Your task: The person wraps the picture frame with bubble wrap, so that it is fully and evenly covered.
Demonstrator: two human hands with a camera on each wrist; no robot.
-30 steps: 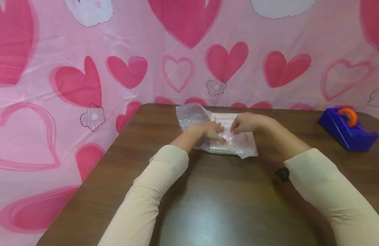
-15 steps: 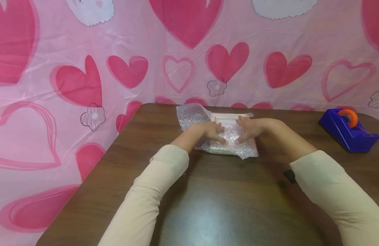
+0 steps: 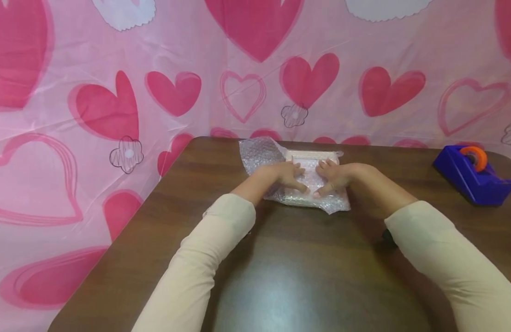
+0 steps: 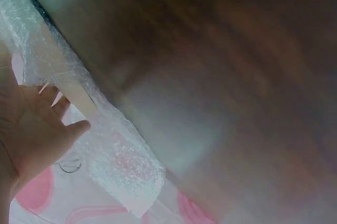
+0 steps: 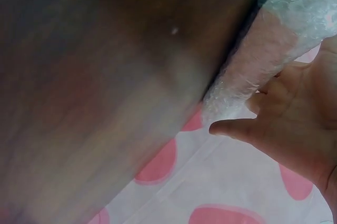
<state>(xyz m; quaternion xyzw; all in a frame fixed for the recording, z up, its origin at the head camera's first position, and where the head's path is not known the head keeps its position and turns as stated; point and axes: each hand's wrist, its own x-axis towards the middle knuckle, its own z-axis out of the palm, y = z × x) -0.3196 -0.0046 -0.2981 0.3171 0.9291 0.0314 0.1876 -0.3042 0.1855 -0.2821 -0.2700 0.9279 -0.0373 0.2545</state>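
A pale picture frame (image 3: 297, 156) lies flat near the table's far edge, with clear bubble wrap (image 3: 330, 205) over its right part. At the left, a loose flap of the wrap sticks out past the frame. My left hand (image 3: 289, 176) rests on the left part with its fingers spread; in the left wrist view, that hand (image 4: 37, 124) is beside the wrap (image 4: 126, 171). On the right part my right hand (image 3: 335, 176) lies on the wrap, thumb and fingers extended. In the right wrist view the thumb of that hand (image 5: 295, 108) stands apart from its fingers.
A blue tape dispenser (image 3: 471, 177) with an orange roll (image 3: 476, 157) stands at the table's right. A small dark object (image 3: 389, 237) shows beside the right sleeve. Behind the brown table (image 3: 288, 276) hangs a pink cloth (image 3: 239, 41) with hearts.
One second ago my right hand had bent fingers over the frame's middle. It has moved to the right and spread flat on the wrap. My left hand has hardly moved.
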